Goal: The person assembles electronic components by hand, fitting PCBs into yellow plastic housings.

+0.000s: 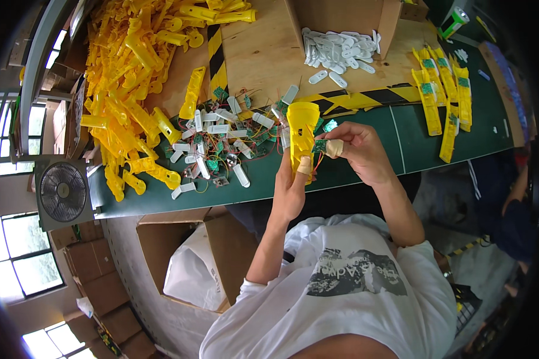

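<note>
My left hand [288,194] is closed round the lower end of a yellow plastic flashlight shell [303,119], held upright above the table's near edge with its hollow side showing. Beside the shell, my right hand [368,152] pinches a small green circuit board [320,146] with thin wires. Tan tape wraps a finger on each hand. A second green piece [330,125] shows just past the right fingertips; whether it is held is unclear. Left of my hands lies a heap of white rectangular parts [218,128] tangled with green boards and red wires.
A large pile of yellow shells [129,78] covers the left side. White oval pieces [341,51] spill from a cardboard box [389,27] at the back. Several yellow shells with boards [428,90] lie at right, near a green-and-white flashlight [455,23]. Below stands an open carton [236,257].
</note>
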Tool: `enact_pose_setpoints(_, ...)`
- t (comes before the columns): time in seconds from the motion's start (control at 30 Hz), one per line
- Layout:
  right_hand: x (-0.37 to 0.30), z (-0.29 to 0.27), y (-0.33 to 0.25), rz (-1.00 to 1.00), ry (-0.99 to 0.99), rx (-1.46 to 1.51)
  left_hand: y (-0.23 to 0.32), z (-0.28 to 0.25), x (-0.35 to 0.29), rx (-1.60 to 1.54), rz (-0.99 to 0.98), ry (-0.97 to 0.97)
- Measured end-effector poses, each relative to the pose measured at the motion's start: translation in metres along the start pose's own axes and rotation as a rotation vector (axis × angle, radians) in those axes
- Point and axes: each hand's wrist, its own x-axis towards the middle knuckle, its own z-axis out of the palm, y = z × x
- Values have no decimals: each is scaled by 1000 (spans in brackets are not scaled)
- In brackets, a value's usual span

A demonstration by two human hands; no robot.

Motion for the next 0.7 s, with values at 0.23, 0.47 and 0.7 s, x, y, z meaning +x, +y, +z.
enact_pose_setpoints(0.23, 3, -3, 0, 68, -71, -26, 2, -6, -9, 116, 43, 45)
enact_pose_setpoints(0.47, 15, 9, 8, 26, -77, 32, 5, -25, -11, 151, -33, -21)
enact_pose_setpoints(0.7, 13, 10, 14, 92, -62, -41, 3, -28, -19, -105, -22, 41)
